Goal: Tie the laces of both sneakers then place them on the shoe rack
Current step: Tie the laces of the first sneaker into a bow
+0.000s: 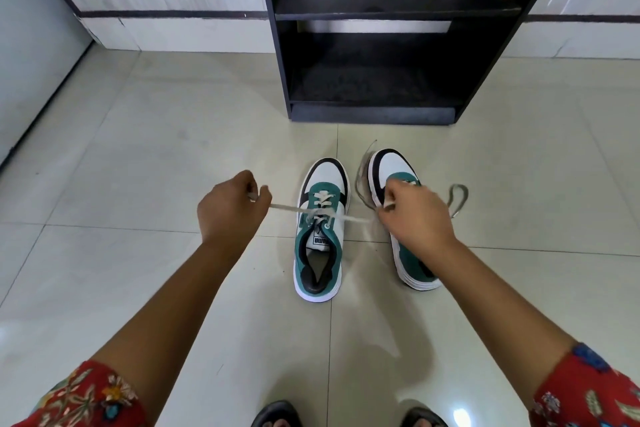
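Two white, green and black sneakers stand on the tiled floor, toes toward the rack. The left sneaker (pixel 320 229) has its lace (pixel 287 208) pulled out taut to both sides. My left hand (pixel 233 208) is shut on the lace's left end, left of the shoe. My right hand (pixel 414 215) is shut on the lace's right end and covers the middle of the right sneaker (pixel 391 166). That shoe's own laces (pixel 457 199) lie loose on the floor beside it. The black shoe rack (pixel 381 114) stands just beyond the shoes.
Pale glossy floor tiles (pixel 138 156) spread to the left and right of the shoes. A white wall with a dark stripe (pixel 166 14) runs behind the rack. My feet in dark sandals (pixel 277 416) show at the bottom edge.
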A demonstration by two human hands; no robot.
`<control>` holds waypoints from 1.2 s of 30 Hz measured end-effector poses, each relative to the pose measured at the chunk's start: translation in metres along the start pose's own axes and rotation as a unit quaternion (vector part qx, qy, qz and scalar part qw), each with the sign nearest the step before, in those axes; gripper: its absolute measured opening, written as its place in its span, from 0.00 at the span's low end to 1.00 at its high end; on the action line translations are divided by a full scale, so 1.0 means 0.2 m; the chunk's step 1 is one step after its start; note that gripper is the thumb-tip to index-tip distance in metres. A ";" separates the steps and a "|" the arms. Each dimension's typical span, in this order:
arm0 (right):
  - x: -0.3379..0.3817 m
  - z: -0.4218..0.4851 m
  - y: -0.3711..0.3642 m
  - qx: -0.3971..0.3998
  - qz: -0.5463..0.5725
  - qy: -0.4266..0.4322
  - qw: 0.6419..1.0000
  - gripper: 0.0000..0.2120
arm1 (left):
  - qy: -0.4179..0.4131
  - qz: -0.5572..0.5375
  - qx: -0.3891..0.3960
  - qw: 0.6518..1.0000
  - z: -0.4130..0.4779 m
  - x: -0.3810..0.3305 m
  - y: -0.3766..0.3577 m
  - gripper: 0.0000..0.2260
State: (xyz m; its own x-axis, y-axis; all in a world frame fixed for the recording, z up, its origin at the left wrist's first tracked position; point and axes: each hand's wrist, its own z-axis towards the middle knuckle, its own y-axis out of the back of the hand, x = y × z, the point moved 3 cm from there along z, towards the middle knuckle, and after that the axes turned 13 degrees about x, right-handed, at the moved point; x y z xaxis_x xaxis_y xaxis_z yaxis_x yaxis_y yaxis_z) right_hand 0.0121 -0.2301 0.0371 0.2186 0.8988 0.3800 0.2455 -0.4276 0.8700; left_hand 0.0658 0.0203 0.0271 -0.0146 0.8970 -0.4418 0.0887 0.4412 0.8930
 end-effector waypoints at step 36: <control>0.11 0.04 -0.33 0.096 0.055 0.089 0.990 0.07 | -0.191 -0.015 0.124 0.974 -0.09 0.01 -0.32 0.05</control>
State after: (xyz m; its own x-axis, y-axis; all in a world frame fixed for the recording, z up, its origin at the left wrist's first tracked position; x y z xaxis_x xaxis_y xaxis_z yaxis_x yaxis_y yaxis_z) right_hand 0.0082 -0.1819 -0.0145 0.0888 0.8418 0.5325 0.4091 -0.5182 0.7511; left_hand 0.0412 -0.0068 -0.0296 0.3463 0.7883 -0.5086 0.3319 0.4042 0.8524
